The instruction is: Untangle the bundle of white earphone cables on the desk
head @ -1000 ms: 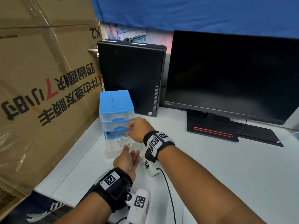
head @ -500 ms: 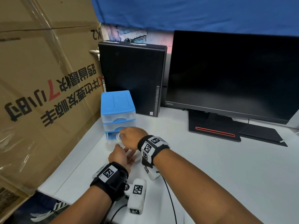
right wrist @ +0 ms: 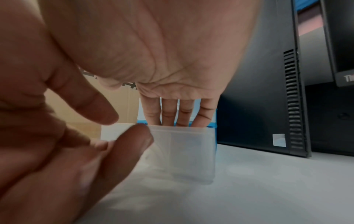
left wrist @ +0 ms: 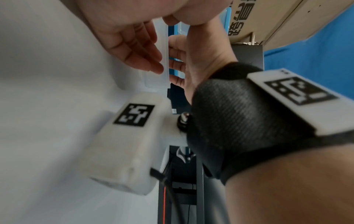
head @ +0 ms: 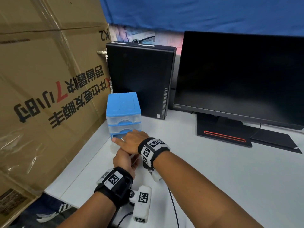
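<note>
On the white tabletop [head: 213,170] a small blue drawer unit [head: 123,102] stands against a cardboard box [head: 49,79], with a black computer tower [head: 139,76] behind it and a dark monitor [head: 238,76] to the right. The unit's bottom drawer [right wrist: 184,153], of clear plastic, is pulled out toward the person. The right hand [head: 131,142] reaches down into it from above; in the right wrist view its four fingers [right wrist: 168,112] dip behind the drawer's front wall, and whether they curl round anything inside cannot be told. The left hand [head: 123,160] sits just in front of the drawer, partly under the right hand. In the left wrist view its fingers [left wrist: 141,50] lie fairly straight and loosely spread against the drawer's front wall. The white earphone cables are not clearly seen: only a faint pale curve [right wrist: 153,153] shows through the clouded plastic, too blurred to make out.
</note>
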The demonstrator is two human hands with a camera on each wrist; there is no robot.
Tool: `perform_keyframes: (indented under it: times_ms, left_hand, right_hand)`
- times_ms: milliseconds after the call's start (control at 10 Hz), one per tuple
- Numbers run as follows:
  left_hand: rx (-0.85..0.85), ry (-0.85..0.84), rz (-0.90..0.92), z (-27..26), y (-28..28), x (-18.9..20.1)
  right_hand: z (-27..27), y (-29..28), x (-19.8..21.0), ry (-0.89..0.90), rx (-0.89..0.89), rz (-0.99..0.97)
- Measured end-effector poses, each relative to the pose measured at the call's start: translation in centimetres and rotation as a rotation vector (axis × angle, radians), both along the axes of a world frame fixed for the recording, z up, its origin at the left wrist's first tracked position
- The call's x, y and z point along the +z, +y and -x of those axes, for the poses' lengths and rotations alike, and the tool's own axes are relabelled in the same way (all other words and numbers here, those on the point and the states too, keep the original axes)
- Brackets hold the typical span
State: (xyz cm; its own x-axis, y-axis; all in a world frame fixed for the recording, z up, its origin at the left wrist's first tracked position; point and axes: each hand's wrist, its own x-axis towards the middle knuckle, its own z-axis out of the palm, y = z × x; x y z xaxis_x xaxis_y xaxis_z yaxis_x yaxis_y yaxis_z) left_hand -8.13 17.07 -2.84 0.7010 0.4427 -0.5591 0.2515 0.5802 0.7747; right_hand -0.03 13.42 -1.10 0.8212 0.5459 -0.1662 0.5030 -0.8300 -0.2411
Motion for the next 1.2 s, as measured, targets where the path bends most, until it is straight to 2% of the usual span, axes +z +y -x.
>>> perform_keyframes:
  times_ms: [100,300,400,600,700,800,1000,1100,1200]
  left_hand:
    - [0.035,-0.010,-0.041,0.0,0.3,0.1]
    - [0.074,-0.127,0.045,-0.2,0.7,0.8]
    - [0.027,-0.208,0.133,-0.8,0.8,0.3]
    - [-0.287,-0.376,0.135,-1.2,0.1,0.0]
    - [-0.307,-0.379,0.103,-1.4,0.3,0.7]
    - [-0.249,-0.363,0.056,-1.9,0.7,1.0]
    - [-0.143,-0.380,-0.032,-1.9,0.7,1.4]
    - [-0.147,-0.417,-0.019,-1.9,1.4,2.0]
    - [-0.306,-0.328,-0.131,-0.6,1.2,2.0]
  right_hand:
    - [-0.1,0.4,0.2,-0.006,0.027,0.019]
    - [0.4,-0.5,2.0,-0.021,0.028,-0.080]
    - [1.0,-2.9,3.4,-0.086,0.013,-0.148]
    - [2.7,-8.4,4.8,0.000,-0.101,-0.282]
    - [5.4,-12.6,4.5,0.065,-0.188,-0.486]
    - [7.9,-17.2,3.0,0.130,-0.273,-0.645]
    - [11.7,-22.8,2.0,0.127,-0.410,-0.768]
    - [13.9,-25.3,1.3,0.116,-0.448,-0.788]
    - [17.7,-28.1,-0.3,0.173,-0.540,-0.964]
